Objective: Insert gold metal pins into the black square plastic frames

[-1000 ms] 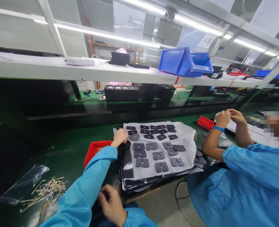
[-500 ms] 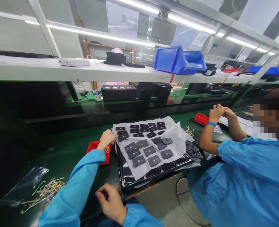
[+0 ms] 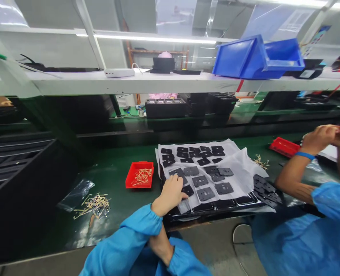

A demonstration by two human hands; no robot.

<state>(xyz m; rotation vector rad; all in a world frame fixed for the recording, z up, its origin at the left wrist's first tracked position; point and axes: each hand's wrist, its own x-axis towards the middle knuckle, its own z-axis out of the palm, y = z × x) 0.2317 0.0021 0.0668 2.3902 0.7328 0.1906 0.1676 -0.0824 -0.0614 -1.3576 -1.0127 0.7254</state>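
Note:
Flat black plates (image 3: 206,194) lie in rows on a white sheet (image 3: 239,180) over a black tray. My left hand (image 3: 171,191) reaches over the front left of the sheet, its fingers and thumb bent around one black plate (image 3: 188,190), which looks darker than its neighbours. Below my left wrist is my right hand (image 3: 159,241), close to the table's front edge; its fingers are hidden behind my left forearm, so what it holds does not show. Left of the sheet stands a red bin (image 3: 128,178) with thin pale pieces (image 3: 142,176) in it.
A loose pile of pale pieces (image 3: 96,205) and a clear bag (image 3: 77,194) lie at the left. More black plates (image 3: 266,191) are heaped at the sheet's right. Beyond them are a second red bin (image 3: 285,147) and a person's raised hands (image 3: 325,138). Overhead runs a shelf (image 3: 170,85).
My left hand has moved from beside the red bin to the plates at the front left of the sheet. My right hand now sits under my left wrist. The view has turned left.

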